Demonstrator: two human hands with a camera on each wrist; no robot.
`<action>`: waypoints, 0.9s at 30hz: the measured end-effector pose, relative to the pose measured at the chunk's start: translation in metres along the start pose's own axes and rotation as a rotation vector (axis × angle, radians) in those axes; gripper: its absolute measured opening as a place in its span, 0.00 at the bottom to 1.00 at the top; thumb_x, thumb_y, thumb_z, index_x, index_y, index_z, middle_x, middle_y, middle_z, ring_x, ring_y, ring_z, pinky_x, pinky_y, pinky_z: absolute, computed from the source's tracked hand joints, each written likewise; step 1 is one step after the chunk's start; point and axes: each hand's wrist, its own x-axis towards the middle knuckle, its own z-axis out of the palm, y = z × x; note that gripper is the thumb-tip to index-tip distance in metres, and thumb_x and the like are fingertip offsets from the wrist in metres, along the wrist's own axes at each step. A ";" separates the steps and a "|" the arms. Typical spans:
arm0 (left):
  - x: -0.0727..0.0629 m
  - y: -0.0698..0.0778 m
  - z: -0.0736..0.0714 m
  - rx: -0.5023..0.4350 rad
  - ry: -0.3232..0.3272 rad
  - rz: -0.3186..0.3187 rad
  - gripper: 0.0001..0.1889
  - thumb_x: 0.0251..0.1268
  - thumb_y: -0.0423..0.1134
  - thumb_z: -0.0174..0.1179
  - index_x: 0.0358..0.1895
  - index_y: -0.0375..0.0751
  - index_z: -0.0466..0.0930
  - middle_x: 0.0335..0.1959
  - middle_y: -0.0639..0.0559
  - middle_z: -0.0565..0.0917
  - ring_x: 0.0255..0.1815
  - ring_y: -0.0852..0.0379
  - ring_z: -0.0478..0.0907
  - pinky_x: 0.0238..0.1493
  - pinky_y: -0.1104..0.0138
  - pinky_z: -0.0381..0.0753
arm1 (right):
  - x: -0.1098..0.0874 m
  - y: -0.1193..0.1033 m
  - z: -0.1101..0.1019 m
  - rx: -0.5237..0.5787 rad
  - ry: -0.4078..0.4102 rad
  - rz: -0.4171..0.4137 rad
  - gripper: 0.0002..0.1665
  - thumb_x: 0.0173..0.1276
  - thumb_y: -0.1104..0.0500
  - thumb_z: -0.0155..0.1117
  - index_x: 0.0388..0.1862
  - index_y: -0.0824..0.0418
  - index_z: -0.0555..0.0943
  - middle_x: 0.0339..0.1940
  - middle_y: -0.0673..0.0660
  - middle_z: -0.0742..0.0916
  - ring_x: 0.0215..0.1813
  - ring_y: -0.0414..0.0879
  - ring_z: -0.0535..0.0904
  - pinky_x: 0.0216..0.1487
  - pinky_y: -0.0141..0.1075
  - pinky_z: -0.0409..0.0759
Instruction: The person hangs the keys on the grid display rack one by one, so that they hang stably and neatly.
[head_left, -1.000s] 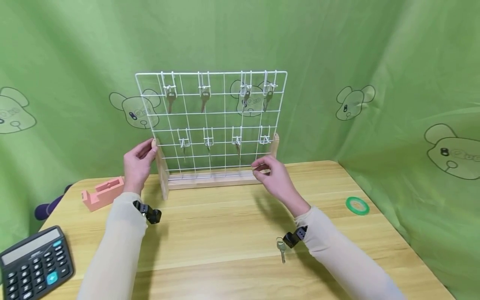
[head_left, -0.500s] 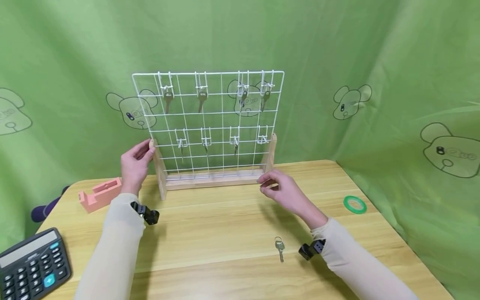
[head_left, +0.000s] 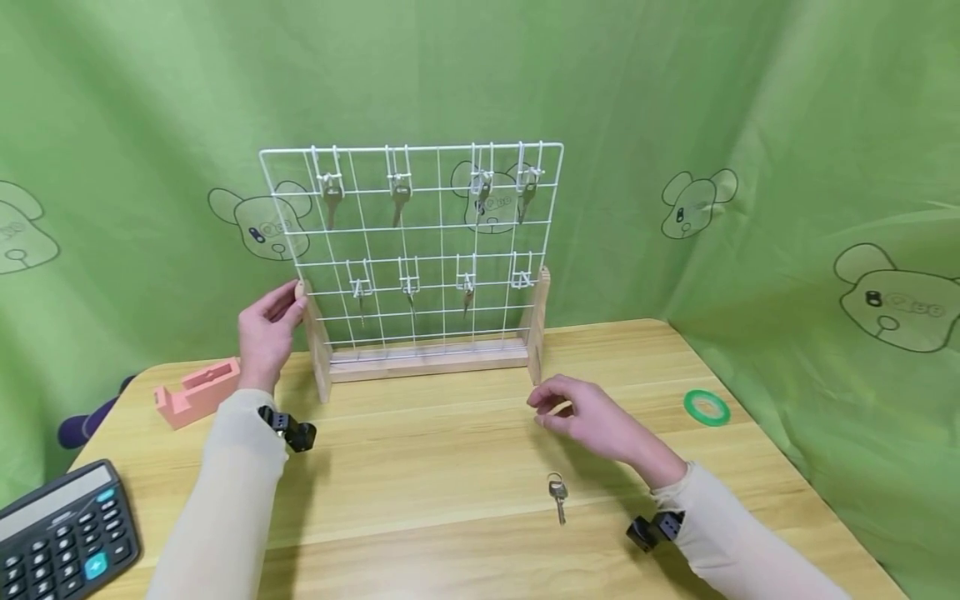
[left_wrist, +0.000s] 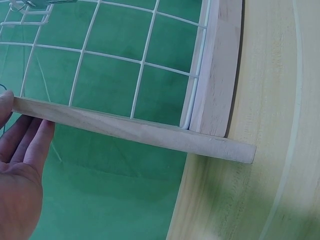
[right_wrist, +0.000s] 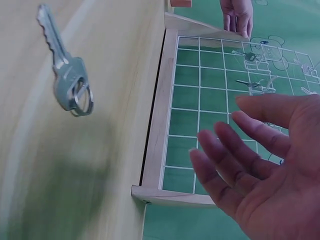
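Observation:
A white wire grid (head_left: 375,148) stands in a wooden base (head_left: 427,367) at the back of the table, with several hooks in two rows. Keys hang from the upper hooks, such as a brown-grey key (head_left: 401,198), and from three lower ones; the lower right hook (head_left: 522,280) is bare. My left hand (head_left: 266,337) pinches the top of the rack's left wooden upright (left_wrist: 125,131), thumb on one side and fingers behind. Nothing is in my right hand (head_left: 592,417), its fingers loosely bent above the table. Nearer lies a key with a ring (head_left: 557,490).
A pink tape dispenser (head_left: 198,393) sits by my left wrist, and a black calculator (head_left: 71,525) at the front left. On the right side of the table (head_left: 420,467) lies a green tape roll (head_left: 707,407). A green curtain (head_left: 600,92) surrounds the table.
My right hand has drawn back from the grid's lower right, down and to the right over the table. My left hand keeps its grip on the upright. The view has shifted slightly.

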 end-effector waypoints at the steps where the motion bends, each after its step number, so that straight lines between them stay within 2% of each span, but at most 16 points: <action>1: 0.000 0.000 0.000 -0.001 0.001 0.001 0.24 0.68 0.33 0.63 0.66 0.38 0.73 0.65 0.38 0.73 0.61 0.51 0.76 0.56 0.72 0.78 | -0.003 0.001 -0.001 -0.013 -0.014 0.001 0.10 0.66 0.67 0.65 0.47 0.64 0.82 0.41 0.50 0.84 0.46 0.48 0.80 0.51 0.44 0.84; 5: 0.000 0.000 0.000 0.004 0.006 0.001 0.24 0.68 0.33 0.63 0.66 0.38 0.73 0.65 0.38 0.74 0.61 0.51 0.76 0.56 0.72 0.78 | -0.013 0.003 -0.003 -0.062 -0.063 0.020 0.11 0.65 0.67 0.65 0.46 0.64 0.83 0.39 0.49 0.85 0.43 0.44 0.80 0.50 0.45 0.84; 12: 0.000 0.000 0.001 0.011 0.004 -0.003 0.24 0.68 0.34 0.63 0.66 0.39 0.73 0.65 0.38 0.74 0.62 0.51 0.75 0.56 0.73 0.78 | -0.027 0.010 -0.002 -0.062 -0.146 0.050 0.14 0.61 0.69 0.66 0.47 0.67 0.83 0.39 0.53 0.86 0.40 0.43 0.80 0.44 0.34 0.83; 22: -0.001 0.001 0.001 0.008 0.009 -0.004 0.24 0.68 0.33 0.62 0.66 0.38 0.73 0.65 0.38 0.73 0.62 0.51 0.75 0.56 0.73 0.78 | -0.033 0.019 0.009 -0.032 -0.205 0.100 0.12 0.59 0.69 0.68 0.43 0.67 0.83 0.34 0.52 0.85 0.37 0.44 0.79 0.40 0.33 0.83; 27: -0.001 0.000 0.001 0.006 0.006 -0.011 0.24 0.68 0.33 0.62 0.66 0.39 0.73 0.65 0.38 0.73 0.62 0.51 0.75 0.57 0.73 0.78 | -0.034 0.020 0.015 -0.088 -0.237 0.111 0.10 0.57 0.71 0.67 0.40 0.64 0.83 0.33 0.50 0.84 0.35 0.42 0.77 0.37 0.32 0.82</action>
